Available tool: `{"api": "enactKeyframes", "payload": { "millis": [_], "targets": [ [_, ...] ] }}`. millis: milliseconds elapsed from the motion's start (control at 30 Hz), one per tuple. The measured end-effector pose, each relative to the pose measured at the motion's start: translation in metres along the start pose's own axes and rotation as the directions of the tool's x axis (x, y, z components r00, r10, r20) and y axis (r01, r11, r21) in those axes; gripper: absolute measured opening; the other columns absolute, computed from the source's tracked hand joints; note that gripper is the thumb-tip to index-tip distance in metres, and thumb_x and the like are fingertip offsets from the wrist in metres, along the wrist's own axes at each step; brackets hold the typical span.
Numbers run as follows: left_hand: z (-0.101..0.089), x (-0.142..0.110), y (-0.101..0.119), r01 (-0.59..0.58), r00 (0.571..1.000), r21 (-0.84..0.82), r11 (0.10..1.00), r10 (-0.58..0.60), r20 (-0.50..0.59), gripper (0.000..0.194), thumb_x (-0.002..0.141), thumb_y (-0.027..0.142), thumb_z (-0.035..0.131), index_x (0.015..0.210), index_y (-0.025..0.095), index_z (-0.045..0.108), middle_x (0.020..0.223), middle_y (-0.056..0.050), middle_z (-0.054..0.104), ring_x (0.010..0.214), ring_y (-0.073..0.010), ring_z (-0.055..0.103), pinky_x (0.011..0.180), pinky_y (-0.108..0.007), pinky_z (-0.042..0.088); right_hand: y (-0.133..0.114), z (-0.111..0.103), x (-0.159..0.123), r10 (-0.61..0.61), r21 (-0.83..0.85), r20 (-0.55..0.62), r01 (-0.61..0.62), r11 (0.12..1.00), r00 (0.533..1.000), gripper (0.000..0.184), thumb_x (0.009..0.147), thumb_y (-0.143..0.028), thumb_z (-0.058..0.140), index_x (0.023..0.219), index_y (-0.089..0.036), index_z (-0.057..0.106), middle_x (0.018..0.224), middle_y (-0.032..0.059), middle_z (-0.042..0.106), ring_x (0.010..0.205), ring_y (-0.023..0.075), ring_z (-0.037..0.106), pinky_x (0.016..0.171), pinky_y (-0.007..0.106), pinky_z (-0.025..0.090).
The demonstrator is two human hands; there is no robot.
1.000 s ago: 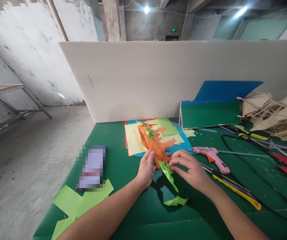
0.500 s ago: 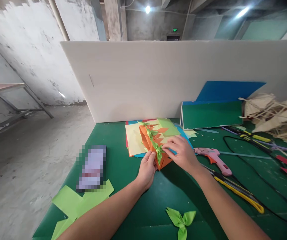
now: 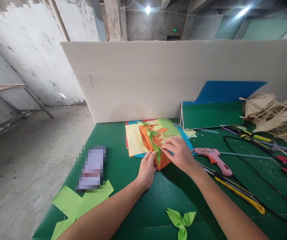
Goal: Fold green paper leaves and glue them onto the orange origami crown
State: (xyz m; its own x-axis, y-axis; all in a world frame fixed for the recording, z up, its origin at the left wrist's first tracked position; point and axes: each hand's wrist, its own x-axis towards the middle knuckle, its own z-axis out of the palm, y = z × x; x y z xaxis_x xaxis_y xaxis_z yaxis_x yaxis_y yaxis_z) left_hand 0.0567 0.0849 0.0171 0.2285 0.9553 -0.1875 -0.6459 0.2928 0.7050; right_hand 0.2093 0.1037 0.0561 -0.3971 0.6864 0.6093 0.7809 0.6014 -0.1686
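An orange folded-paper piece (image 3: pixel 145 137) with pointed spikes stands over stacked coloured sheets, and green folded-paper leaves (image 3: pixel 152 134) run along its ridge. My left hand (image 3: pixel 147 169) is closed on the near end of the orange piece, thumb on top and fingers partly hidden behind. With thumb and forefinger together, my right hand (image 3: pixel 179 154) pinches the nearest green paper leaf (image 3: pixel 158 156) on that same end. Another green folded leaf piece (image 3: pixel 181 221) lies alone on the green table near me.
Right of my hands lie a pink glue gun (image 3: pixel 214 159), a yellow-handled cutter (image 3: pixel 240 193) and a black cable. Left are a blurred phone (image 3: pixel 92 168) and green paper sheets (image 3: pixel 83 201). A white board (image 3: pixel 138 80) stands behind; wooden stick models (image 3: pixel 275 115) sit far right.
My right hand has shifted slightly left and down, and the nearest green leaf has moved a little with its fingers. My left hand keeps its hold.
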Motion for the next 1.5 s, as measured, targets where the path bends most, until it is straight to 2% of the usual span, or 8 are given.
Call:
{"api": "enactKeyframes", "payload": {
  "millis": [200, 367, 867, 1167, 1367, 1500],
  "targets": [
    [0.0029, -0.0025, 0.0029, -0.020, 0.995, 0.021, 1.000, 0.018, 0.095, 0.035, 0.075, 0.036, 0.076, 0.105, 0.021, 0.068, 0.096, -0.006, 0.074, 0.094, -0.0200, 0.069, 0.088, -0.032, 0.051, -0.0026, -0.0011, 0.0002, 0.004, -0.003, 0.006, -0.004, 1.000, 1.000, 0.016, 0.092, -0.022, 0.051, 0.086, -0.022, 0.066, 0.090, 0.0056, 0.063, 0.089, 0.0201, 0.054, 0.078, 0.035, 0.040],
    [0.0034, -0.0037, 0.0034, -0.023, 0.996, 0.019, 1.000, 0.021, 0.084, 0.038, 0.071, 0.038, 0.079, 0.103, 0.019, 0.070, 0.092, -0.007, 0.075, 0.095, -0.0227, 0.069, 0.089, -0.036, 0.051, -0.0029, -0.0006, -0.0004, 0.004, 0.002, 0.001, -0.004, 1.000, 1.000, 0.016, 0.091, -0.022, 0.051, 0.087, -0.023, 0.067, 0.091, 0.0054, 0.064, 0.089, 0.0201, 0.055, 0.078, 0.035, 0.040],
    [0.0010, -0.0029, 0.0024, -0.024, 0.996, 0.040, 0.999, 0.021, 0.089, 0.029, 0.076, 0.034, 0.075, 0.100, 0.019, 0.070, 0.093, -0.007, 0.074, 0.094, -0.0209, 0.069, 0.087, -0.032, 0.052, -0.0060, 0.0015, -0.0006, -0.012, -0.001, -0.017, 0.012, 1.000, 1.000, 0.017, 0.093, -0.023, 0.051, 0.087, -0.022, 0.068, 0.089, 0.0049, 0.066, 0.087, 0.0199, 0.053, 0.077, 0.035, 0.039],
    [0.0044, -0.0029, 0.0042, -0.073, 0.990, 0.025, 0.997, 0.069, 0.126, 0.029, 0.076, 0.032, 0.075, 0.101, 0.017, 0.070, 0.096, -0.007, 0.074, 0.101, -0.0223, 0.067, 0.093, -0.034, 0.048, -0.0066, 0.0008, -0.0023, -0.026, -0.009, -0.040, 0.026, 1.000, 0.999, 0.016, 0.092, -0.024, 0.053, 0.087, -0.021, 0.067, 0.090, 0.0041, 0.068, 0.088, 0.0199, 0.053, 0.077, 0.036, 0.039],
    [0.0057, -0.0036, 0.0037, -0.087, 0.993, -0.003, 0.996, 0.087, 0.074, 0.028, 0.071, 0.031, 0.079, 0.093, 0.017, 0.070, 0.097, -0.006, 0.074, 0.099, -0.0215, 0.067, 0.096, -0.035, 0.046, -0.0061, 0.0019, -0.0011, -0.026, 0.002, -0.039, 0.026, 1.000, 0.999, 0.015, 0.092, -0.023, 0.054, 0.087, -0.021, 0.068, 0.089, 0.0042, 0.068, 0.088, 0.0199, 0.054, 0.076, 0.035, 0.040],
    [0.0061, -0.0042, 0.0047, -0.093, 0.991, 0.004, 0.996, 0.092, 0.093, 0.031, 0.071, 0.032, 0.079, 0.098, 0.017, 0.071, 0.097, -0.007, 0.075, 0.099, -0.0222, 0.068, 0.096, -0.036, 0.045, -0.0052, 0.0017, -0.0007, -0.018, 0.007, -0.034, 0.019, 1.000, 0.999, 0.014, 0.091, -0.024, 0.055, 0.087, -0.022, 0.068, 0.088, 0.0040, 0.068, 0.087, 0.0197, 0.054, 0.075, 0.035, 0.040]
  ]
}}
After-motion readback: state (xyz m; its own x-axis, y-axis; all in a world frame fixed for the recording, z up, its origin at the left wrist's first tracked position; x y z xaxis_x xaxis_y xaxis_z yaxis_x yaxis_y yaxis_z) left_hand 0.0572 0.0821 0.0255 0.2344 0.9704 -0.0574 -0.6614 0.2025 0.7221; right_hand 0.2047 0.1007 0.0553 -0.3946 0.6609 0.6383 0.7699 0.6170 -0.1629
